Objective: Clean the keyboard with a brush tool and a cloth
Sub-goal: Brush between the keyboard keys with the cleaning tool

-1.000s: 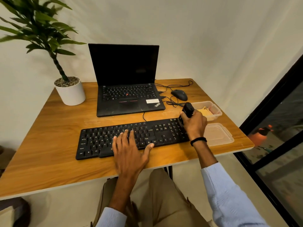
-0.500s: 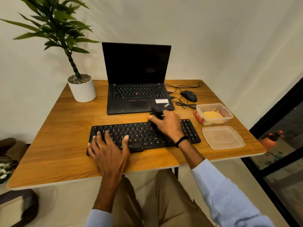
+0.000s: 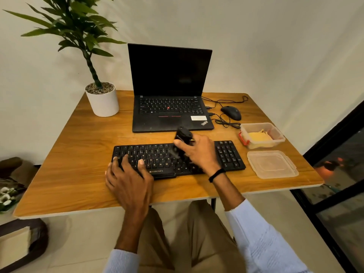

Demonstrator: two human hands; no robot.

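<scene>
A black keyboard [image 3: 229, 154] lies across the front of the wooden table [image 3: 78, 174]. My left hand [image 3: 129, 179] rests flat on its left end, fingers spread over the keys. My right hand [image 3: 199, 152] grips a black brush tool [image 3: 184, 135] above the middle of the keyboard; the brush end is blurred against the keys. A yellow cloth [image 3: 259, 137] sits in a clear plastic box [image 3: 275, 131] at the right.
An open black laptop [image 3: 169, 91] stands behind the keyboard. A wired mouse [image 3: 231, 112] and its cable lie to its right. The box's lid [image 3: 272, 164] lies near the right front corner. A potted plant [image 3: 102, 99] stands at the back left.
My right hand carried the brush from the keyboard's right end to its middle. My left hand slid left along the keys. The camera view shifted.
</scene>
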